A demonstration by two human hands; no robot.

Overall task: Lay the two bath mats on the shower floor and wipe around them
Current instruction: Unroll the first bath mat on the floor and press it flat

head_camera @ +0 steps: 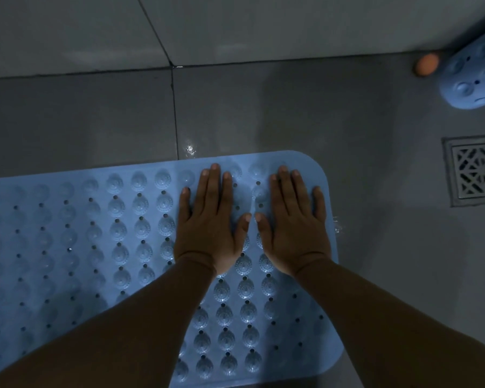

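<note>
Both my hands press flat on the blue bath mat, fingers straight and holding nothing.

From the head view, my left hand point(207, 219) and right hand point(293, 219) lie side by side, thumbs almost touching, palms down near the far right corner of the blue bath mat point(95, 247). I judge this is to seat its suction cups against the wet shower floor point(291, 113). The mat spreads under and behind my wrists, running off to the left. The second bath mat point(473, 77) stands curled at the far right by the wall, well apart from my hands, beside a small orange object point(427, 65). The floor drain point(476, 169) sits right of the laid mat, uncovered.
</note>
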